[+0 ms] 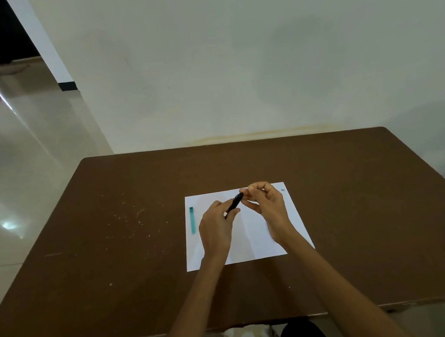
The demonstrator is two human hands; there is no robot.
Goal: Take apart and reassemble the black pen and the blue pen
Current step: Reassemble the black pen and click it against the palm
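the table [333, 210] is broad and brown, with open room on every side of the paper [252, 237] lying near its middle; the near edge sits well back from the work. both hands hover over the paper. the left hand [217, 230] has its fingers curled round the black pen [234, 204], which tilts up to the right. the right hand [269, 207] pinches at the pen's upper end, fingertips together; whether it grips a cap or the tip is too small to tell. the blue pen [192, 220] lies apart at the paper's left edge. a small grey bit [283, 190] rests at the far right corner. likely risk: a loosened part springs free, rolls off the paper and is lost against the dark top.
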